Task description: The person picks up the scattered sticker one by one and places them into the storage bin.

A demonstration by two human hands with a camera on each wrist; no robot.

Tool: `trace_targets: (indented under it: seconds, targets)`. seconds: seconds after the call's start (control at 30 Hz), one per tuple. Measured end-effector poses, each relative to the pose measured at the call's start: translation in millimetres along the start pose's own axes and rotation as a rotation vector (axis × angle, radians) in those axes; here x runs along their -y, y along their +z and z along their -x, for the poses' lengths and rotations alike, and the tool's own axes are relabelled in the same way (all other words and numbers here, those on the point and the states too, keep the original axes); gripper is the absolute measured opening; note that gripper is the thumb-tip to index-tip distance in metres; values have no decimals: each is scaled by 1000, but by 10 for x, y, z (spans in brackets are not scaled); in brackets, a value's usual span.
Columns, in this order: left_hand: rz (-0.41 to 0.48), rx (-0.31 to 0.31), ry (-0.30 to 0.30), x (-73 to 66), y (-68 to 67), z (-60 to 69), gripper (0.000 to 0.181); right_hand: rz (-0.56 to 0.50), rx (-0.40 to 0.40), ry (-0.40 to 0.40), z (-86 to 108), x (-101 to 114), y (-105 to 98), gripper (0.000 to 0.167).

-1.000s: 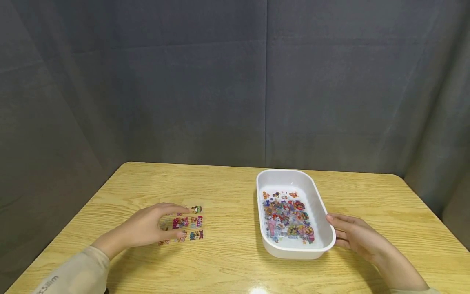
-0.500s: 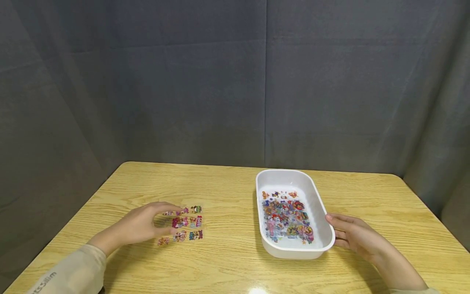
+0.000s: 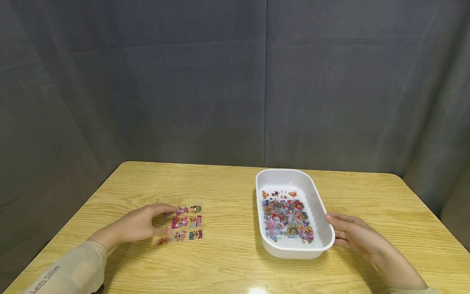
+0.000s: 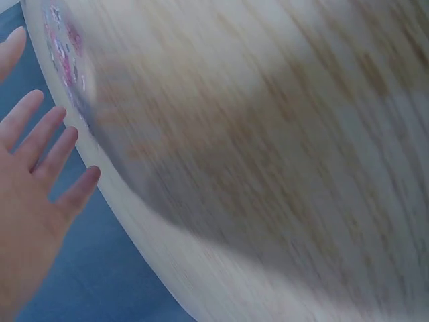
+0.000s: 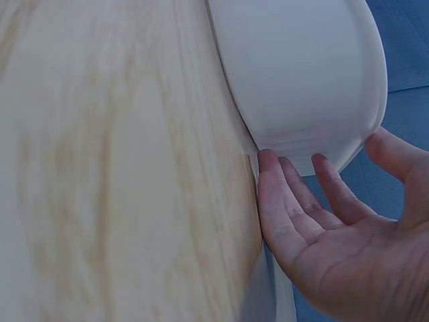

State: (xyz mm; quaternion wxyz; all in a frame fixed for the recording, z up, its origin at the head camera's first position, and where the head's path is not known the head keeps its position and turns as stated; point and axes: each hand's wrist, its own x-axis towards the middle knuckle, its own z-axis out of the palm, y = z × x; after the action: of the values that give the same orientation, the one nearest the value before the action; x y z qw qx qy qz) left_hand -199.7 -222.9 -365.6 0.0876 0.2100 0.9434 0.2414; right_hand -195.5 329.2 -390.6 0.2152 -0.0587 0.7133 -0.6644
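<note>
A clear sticker sheet (image 3: 196,221) printed with small colourful figures lies flat on the wooden table, left of centre. Over its left part is my left hand (image 3: 130,226), thumb and fingers spread apart with a gap between them; whether the fingertips touch the sheet I cannot tell. The left wrist view shows the same left hand (image 4: 40,181) with its fingers apart. To the right stands a white plastic tub (image 3: 297,254). Several overlapping clear sticker sheets (image 3: 290,220) lie inside it. My right hand (image 3: 361,237) holds the tub's near right corner, thumb at the rim, fingertips against the outer wall (image 5: 301,80).
The light wooden table (image 3: 227,261) has rounded far corners. Grey cloth (image 3: 198,102) hangs behind it and along both sides. Bare tabletop lies between the single sheet and the tub.
My left hand has drawn back a little to the left, uncovering more of the single sticker sheet. The sheet, the tub and my right hand stay almost the same.
</note>
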Motion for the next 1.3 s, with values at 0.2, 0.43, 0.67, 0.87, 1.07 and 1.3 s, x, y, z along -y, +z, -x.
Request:
trace_targets:
  seconds: [0.2,0.43,0.67,0.87,1.07,1.3]
  targets:
    - [24,45,17,37,3,-17,76,-4,5,-3,0,1,5,68]
    - [60,100,55,106,20,-17,81,-4,9,-5,-7,-4,4,69]
    - [47,112,66,102,34,-16,79,-15,12,-17,-12,-9,-12,68]
    - [31,102,48,103,49,4,77,-9,13,-14,-16,-9,-6,68]
    - [68,103,48,104,55,5,76,-11,9,-12,-12,-6,-7,68]
    - [151,116,49,107,52,8,78,-19,23,-17,-8,-22,-8,65]
